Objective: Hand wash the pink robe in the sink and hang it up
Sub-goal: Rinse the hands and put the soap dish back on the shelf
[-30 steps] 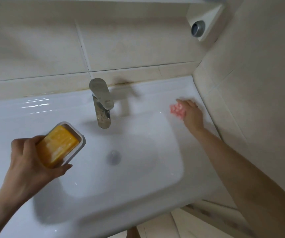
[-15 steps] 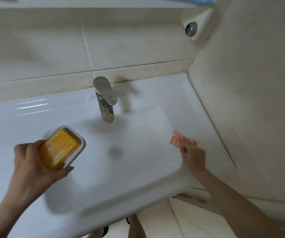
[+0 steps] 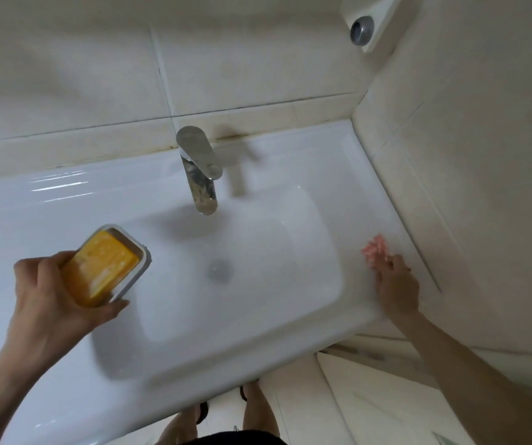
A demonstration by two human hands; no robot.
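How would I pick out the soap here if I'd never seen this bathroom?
Start at the white sink under the metal tap. Over the basin's left side a small white tray is held up, and the soap lies in it. It is the only orange block in view, unlike the pink thing at the right rim.

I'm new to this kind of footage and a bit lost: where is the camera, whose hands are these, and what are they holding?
There is no machine: these are a person's bare hands, filmed by a camera worn on the head, looking down. Below is a white sink with a faucet and drain. The left hand holds a soap dish with a yellow soap in it. The right hand, over the sink's right ledge, holds a small pink thing, too blurred to identify.
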